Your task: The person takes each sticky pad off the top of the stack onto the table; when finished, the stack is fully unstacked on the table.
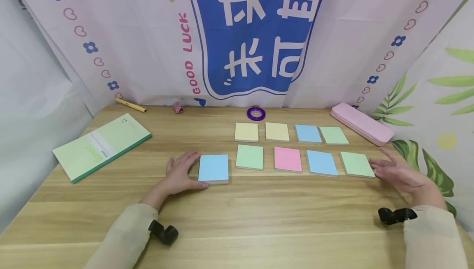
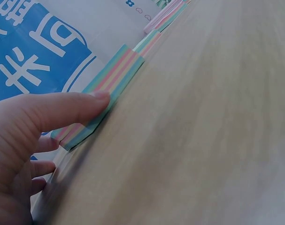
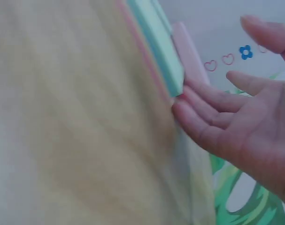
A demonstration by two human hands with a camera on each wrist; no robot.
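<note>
My left hand [image 1: 181,174] grips a thick blue-topped stack of sticky notes [image 1: 213,168] at its left side. In the left wrist view the thumb presses on the stack's striped side [image 2: 119,70], with blue, pink and yellow layers. At the right end of the front row, the fingertips of my right hand [image 1: 401,174] are right at the edge of a green sticky note pad [image 1: 357,164]. That hand's fingers are spread, the thumb apart from the pad. Between the hands lie a green pad [image 1: 249,156], a pink pad [image 1: 287,159] and a blue pad [image 1: 321,163].
Behind is a second row with yellow pads [image 1: 246,132], a blue pad [image 1: 308,133] and a green pad [image 1: 333,135]. Purple tape [image 1: 256,113], a pink case [image 1: 361,123], a pink binder clip [image 1: 178,107], a yellow pen [image 1: 131,105] and a green notebook [image 1: 102,147] lie around the table.
</note>
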